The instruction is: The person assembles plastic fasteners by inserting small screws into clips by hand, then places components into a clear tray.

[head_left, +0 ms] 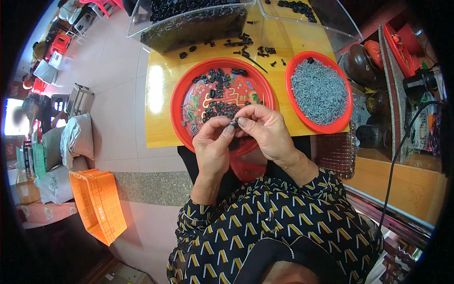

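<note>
Pale floor tiles (111, 94) and a yellow tabletop (158, 125) frame, in the head view, a round red tray (175, 111) holding loose black plastic fittings (220, 92). Over the tray's near edge, the person's left hand (211, 144) and right hand (268, 135) meet, thumbs and forefingers closed on a small dark part (235, 124), mostly hidden, so its long axis cannot be told. Both hands touch this part, the tray's fittings lie just beyond their fingertips, and a shallow red dish (288, 80) heaped with silvery screws (319, 92), right of the tray, is nearer the right hand.
</note>
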The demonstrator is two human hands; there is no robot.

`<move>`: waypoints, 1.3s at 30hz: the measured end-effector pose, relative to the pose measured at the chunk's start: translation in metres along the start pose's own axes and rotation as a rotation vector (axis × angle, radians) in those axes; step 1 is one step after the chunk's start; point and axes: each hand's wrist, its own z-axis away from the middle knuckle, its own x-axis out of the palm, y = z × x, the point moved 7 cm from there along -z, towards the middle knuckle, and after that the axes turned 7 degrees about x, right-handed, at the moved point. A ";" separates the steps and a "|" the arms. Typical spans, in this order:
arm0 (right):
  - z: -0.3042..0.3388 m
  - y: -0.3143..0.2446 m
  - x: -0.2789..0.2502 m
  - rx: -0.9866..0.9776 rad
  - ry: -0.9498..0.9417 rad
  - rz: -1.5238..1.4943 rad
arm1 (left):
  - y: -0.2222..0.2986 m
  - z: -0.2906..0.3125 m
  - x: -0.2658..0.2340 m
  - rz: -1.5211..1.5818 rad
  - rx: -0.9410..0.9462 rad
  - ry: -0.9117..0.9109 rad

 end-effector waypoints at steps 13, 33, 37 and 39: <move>0.001 -0.007 -0.009 0.081 0.001 0.020 | 0.006 -0.001 -0.006 -0.048 -0.185 -0.168; 0.011 -0.013 0.003 0.047 -0.024 0.388 | 0.002 0.006 -0.008 0.040 -0.130 -0.131; 0.012 -0.015 0.001 0.026 -0.007 0.457 | 0.002 0.006 -0.008 -0.027 -0.110 -0.136; 0.011 -0.016 0.001 0.017 -0.010 0.483 | 0.006 0.006 -0.007 -0.117 -0.064 -0.135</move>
